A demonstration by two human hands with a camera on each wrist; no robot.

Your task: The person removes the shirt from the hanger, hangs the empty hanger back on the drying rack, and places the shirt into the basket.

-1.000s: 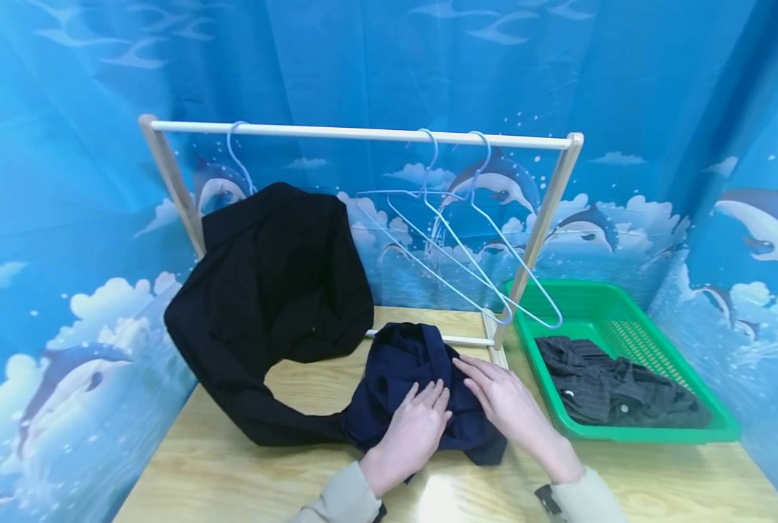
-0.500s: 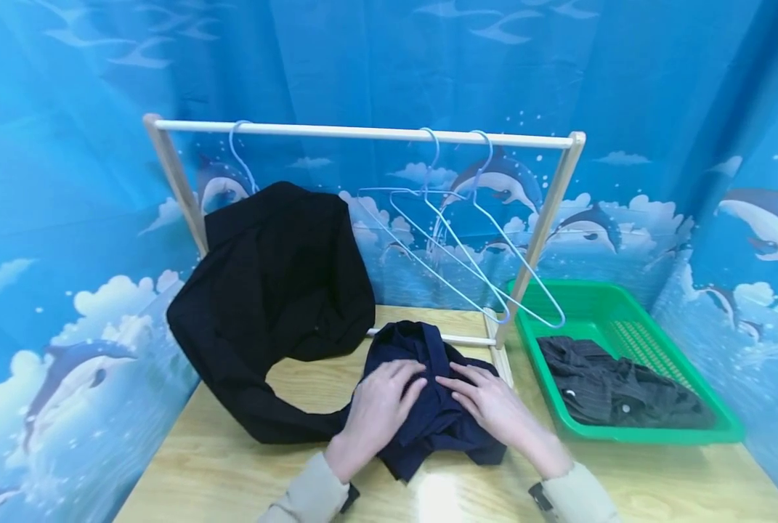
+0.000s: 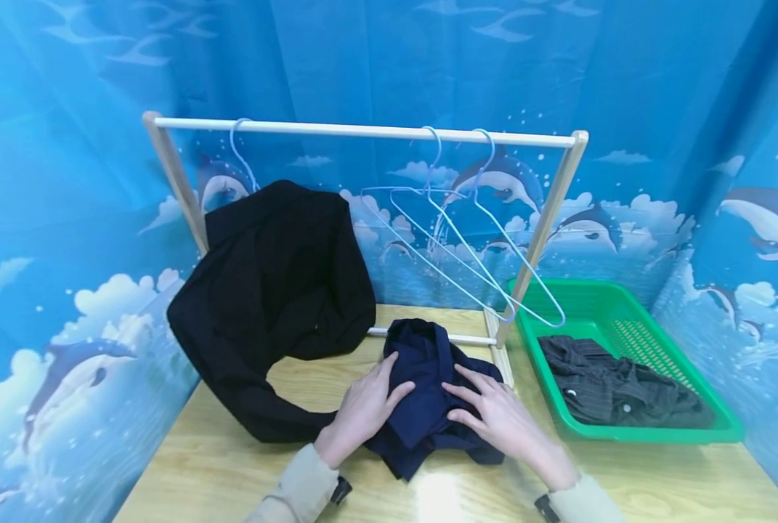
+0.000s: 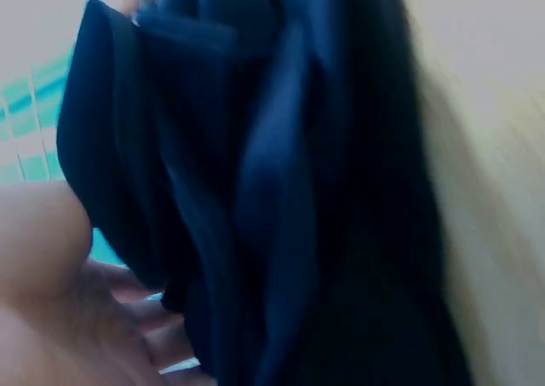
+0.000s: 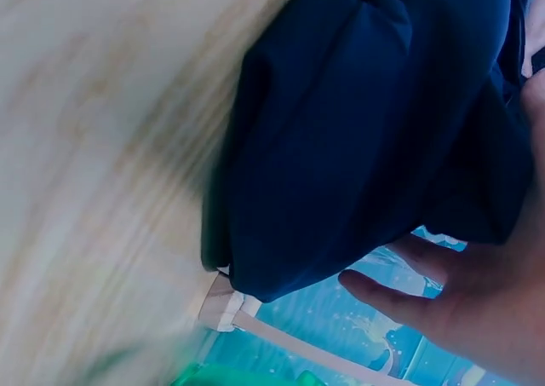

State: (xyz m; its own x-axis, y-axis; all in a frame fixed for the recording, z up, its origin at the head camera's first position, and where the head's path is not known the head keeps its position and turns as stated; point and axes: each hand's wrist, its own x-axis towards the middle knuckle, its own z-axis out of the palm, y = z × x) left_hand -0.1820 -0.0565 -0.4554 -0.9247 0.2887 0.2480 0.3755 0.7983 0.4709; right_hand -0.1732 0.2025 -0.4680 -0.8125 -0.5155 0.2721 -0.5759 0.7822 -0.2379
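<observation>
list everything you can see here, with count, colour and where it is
navy garment: 1, dark blue, crumpled on the table, under both hands
black garment: 1, black, hanging from a hanger at the rail's left end, its lower end trailing on the table
empty hangers: about 3, pale blue wire, on the rail's right half
rack: 1, light wood with a white rail, at the back of the table
basket: 1, green, on the table's right side
striped garment: 1, dark grey, lying in the basket
table: 1, light wood
backdrop: blue, dolphins and clouds, on three sides
left hand: 1, fingers straight, on the navy garment
right hand: 1, fingers straight, on the navy garment
</observation>
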